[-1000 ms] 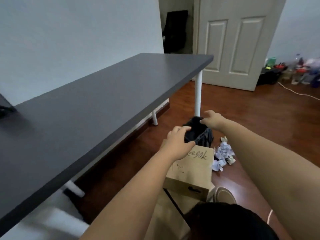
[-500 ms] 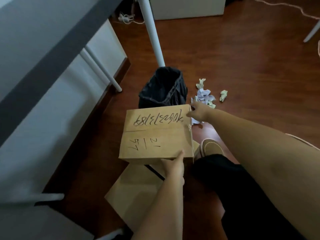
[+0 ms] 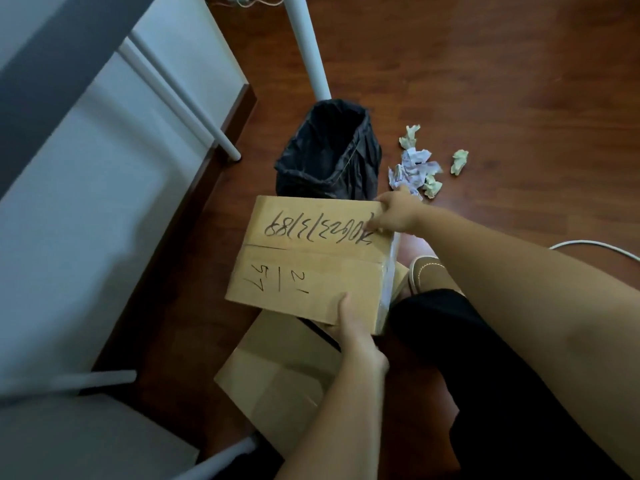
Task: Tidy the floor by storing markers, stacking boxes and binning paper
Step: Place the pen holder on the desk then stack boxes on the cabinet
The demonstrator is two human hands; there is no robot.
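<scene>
A: Nearest first. Left hand (image 3: 349, 327) grips the near edge of the upper box (image 3: 311, 258), thumb on top. Lower box (image 3: 280, 372) lies under and just behind that hand.

B: Right hand (image 3: 394, 211)?

A: Pinching the far right corner. Box held between both hands, tilted.

B: Handling?

A: Stiff cardboard, probably light; taped side looks slick. Opposite edges suit it.

B: Beyond?

A: Bin (image 3: 329, 157) just past the right hand; crumpled paper (image 3: 415, 168) beside it.

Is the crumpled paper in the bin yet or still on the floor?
On the floor: the crumpled paper lies right of the bin.
</scene>
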